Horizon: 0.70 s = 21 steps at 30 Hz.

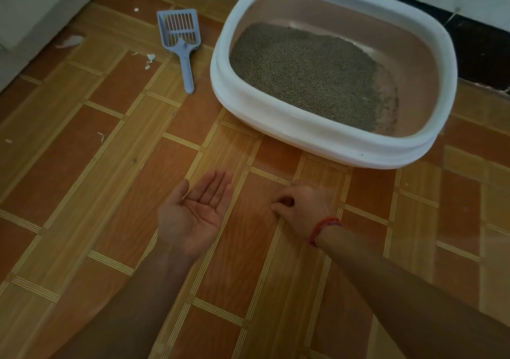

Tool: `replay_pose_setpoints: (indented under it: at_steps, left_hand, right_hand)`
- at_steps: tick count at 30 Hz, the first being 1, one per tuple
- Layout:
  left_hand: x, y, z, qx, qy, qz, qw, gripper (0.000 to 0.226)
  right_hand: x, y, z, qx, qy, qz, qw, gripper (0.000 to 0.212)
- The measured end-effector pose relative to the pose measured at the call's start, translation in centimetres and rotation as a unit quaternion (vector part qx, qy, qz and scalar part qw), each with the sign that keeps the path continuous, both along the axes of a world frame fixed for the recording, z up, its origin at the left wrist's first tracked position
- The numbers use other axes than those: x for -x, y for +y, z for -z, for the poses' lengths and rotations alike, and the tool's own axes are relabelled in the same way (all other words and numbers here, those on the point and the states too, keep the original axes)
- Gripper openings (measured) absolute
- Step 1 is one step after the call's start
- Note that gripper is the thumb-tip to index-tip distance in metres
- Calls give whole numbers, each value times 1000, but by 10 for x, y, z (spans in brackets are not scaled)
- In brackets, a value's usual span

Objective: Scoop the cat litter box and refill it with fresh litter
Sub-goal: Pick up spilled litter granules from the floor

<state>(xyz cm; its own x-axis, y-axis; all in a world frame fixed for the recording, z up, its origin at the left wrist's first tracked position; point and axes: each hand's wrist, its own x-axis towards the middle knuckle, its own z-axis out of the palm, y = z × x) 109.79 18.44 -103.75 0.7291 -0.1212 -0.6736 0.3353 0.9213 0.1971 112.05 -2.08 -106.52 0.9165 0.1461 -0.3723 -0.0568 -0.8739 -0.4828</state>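
Orange-brown, wood-patterned squares edged with pale stripes covered the floor [105, 198], with white scraps [150, 60] strewn near a pale wall at the left. The white-rimmed litter box [276, 117] sat by a black skirting [480, 52], its grey litter [300, 74] heaped toward the left side. A blue scoop [180, 35] lay just beside it, untouched. The left grip [193, 215] was palm-up with straight fingers. The right grip [300, 209] curled fingertips to thumb against the floor.
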Motion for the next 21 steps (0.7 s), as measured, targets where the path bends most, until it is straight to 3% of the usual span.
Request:
replay_pose_setpoints:
  at_steps: [4,13,21]
  left_hand:
    - [0,-1,1,-4,-1,3,1000,57]
    - [2,1,4,-4,-1,11,1000,58]
    - [2,3,1,-7,0,9,1000,59]
  right_hand:
    - [0,3,1,54,-22,-45,997,14]
    - [-6,6,2,13,-33,-21,999,6]
    - [-21,18,-6,13,-50,-28,998,12]
